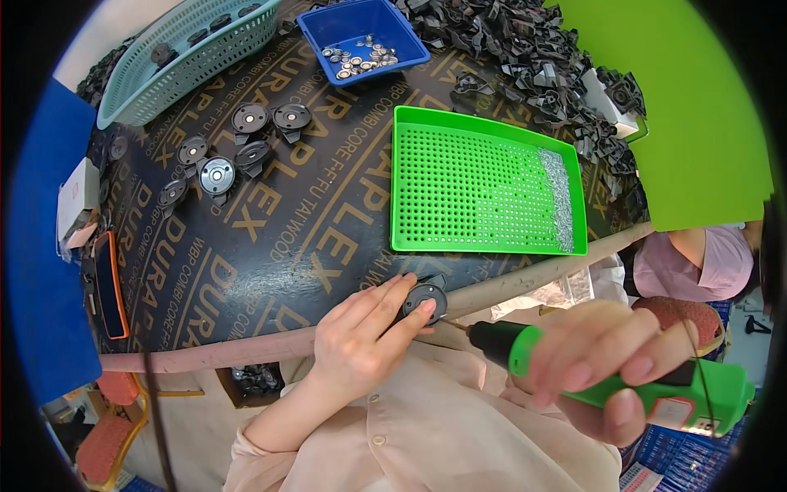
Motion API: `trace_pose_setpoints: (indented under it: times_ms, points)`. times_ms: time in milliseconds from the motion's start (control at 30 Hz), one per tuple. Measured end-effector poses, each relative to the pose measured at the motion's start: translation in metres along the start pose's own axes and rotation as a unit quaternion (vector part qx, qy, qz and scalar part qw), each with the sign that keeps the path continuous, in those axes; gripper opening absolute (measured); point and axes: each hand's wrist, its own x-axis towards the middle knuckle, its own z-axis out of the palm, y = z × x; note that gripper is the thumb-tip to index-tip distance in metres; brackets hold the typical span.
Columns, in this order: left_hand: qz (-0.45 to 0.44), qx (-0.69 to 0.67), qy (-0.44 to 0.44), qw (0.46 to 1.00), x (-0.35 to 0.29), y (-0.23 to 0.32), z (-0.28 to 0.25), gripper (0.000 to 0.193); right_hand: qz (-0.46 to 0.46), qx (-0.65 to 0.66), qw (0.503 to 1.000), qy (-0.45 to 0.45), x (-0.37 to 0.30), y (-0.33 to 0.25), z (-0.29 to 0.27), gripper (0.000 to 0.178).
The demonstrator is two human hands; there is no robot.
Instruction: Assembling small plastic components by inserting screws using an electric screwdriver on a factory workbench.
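At the table's near edge, my left hand (pixel 361 332) pinches a round black plastic part (pixel 424 302) between thumb and fingers. A green and black electric screwdriver (pixel 664 394) lies in my right hand (pixel 602 361), the fingers wrapped round its body. Its thin bit points left at the near rim of the black part; whether it touches cannot be made out. Just beyond stands a bright green perforated tray (pixel 406 180), with small silver screws (pixel 557 197) heaped along its right side. Similar round black parts lie to the left, one with a silver disc (pixel 217 176) on top.
A blue bin (pixel 365 23) with small metal discs and a pale teal basket (pixel 131 90) stand at the back. Black parts (pixel 525 61) pile up at the far right, beside a white box (pixel 611 107). An orange-edged phone (pixel 111 283) lies left. Another person's sleeve (pixel 697 262) shows at right.
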Motion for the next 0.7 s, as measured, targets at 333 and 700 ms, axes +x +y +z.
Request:
trace_pose_setpoints:
  times_ms: [333,700]
  points:
    - [-0.063,-0.086,-0.008,0.994,0.015,0.015,-0.016,0.044,-0.109,0.067,0.991,0.047,0.004,-0.005,-0.004,0.027]
    - [-0.064,-0.117,0.054,0.99,0.011,0.012,-0.006,0.026,-0.118,0.077,0.988,0.059,0.008,-0.003,0.0,0.024]
